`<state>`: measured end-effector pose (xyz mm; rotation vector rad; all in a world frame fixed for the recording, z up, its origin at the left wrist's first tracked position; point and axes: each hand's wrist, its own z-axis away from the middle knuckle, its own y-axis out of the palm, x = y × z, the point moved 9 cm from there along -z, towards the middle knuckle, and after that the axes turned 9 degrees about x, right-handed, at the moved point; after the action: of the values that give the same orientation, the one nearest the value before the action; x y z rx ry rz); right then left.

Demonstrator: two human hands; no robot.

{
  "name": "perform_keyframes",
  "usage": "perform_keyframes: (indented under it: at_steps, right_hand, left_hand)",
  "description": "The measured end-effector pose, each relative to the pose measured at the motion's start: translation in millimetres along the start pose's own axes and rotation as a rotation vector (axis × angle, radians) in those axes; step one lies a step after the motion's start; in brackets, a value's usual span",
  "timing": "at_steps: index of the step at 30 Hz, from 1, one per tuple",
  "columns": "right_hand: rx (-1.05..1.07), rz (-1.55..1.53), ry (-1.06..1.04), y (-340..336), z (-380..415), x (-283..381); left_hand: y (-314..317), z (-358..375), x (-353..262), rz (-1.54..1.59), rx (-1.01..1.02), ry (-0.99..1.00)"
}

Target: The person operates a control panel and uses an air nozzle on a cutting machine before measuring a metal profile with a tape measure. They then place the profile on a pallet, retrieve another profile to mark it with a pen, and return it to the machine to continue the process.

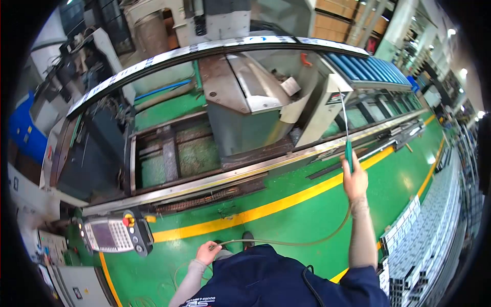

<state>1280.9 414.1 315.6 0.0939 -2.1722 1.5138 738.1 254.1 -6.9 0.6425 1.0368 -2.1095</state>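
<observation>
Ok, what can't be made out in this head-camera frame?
- Tip of the air gun: thin nozzle, too small to tell what it touches.
- Right hand: fingers wrap the green grip, trigger hidden.
- Left hand: the hose reaches it; grip unclear, partly behind the torso.
- Teach pendant: screen text too small.
- Frame edges: lost to black fisheye vignette.

Glossy green painted floor (pixel 307 225); dull grey metal machine housing (pixel 245 102).
</observation>
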Motion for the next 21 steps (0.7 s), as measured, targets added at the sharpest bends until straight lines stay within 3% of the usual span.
perform_keyframes:
  at_steps: [2,4,6,8,12,14,16,18,20,21]
  right_hand:
    - [0.045,-0.062,0.096,19.4,61.0,2.0]
    - [0.025,-0.241,-0.160,40.1,115.8,25.0]
    - [0.347,-0.289,-0.263,56.7,159.6,63.2]
    - [0.357,-0.364,-0.228,53.1,166.7,93.5]
    - [0.375,-0.471,-0.344,57.2,151.7,146.8]
    - [0.269,-0.500,-0.373,61.7,126.4,176.1]
    - [0.346,-0.484,-0.414,78.8,97.8,214.4]
    - [0.258,-0.323,-0.437,96.7,60.2,247.4]
    - [0.409,-0.286,-0.249,98.7,49.6,295.9]
    - [0.300,-0.211,-0.277,105.7,37.4,315.9]
  left_hand:
    - [19.3,2.1,56.7,-0.013,0.084,-0.151]
    - [36.8,9.9,108.2,-0.062,0.088,-0.240]
    - [45.3,25.1,136.6,-0.050,0.093,-0.290]
    - [48.9,39.8,161.0,-0.008,0.090,-0.295]
    - [38.1,58.8,192.9,0.044,0.055,-0.294]
    - [21.8,83.9,192.9,0.085,-0.006,-0.308]
    - [16.2,107.5,206.0,0.188,-0.073,-0.224]
    - [8.6,140.9,219.5,0.287,-0.134,-0.148]
    - [-4.3,188.0,220.1,0.391,-0.200,-0.081]
    - [-15.7,215.4,216.3,0.381,-0.233,-0.073]
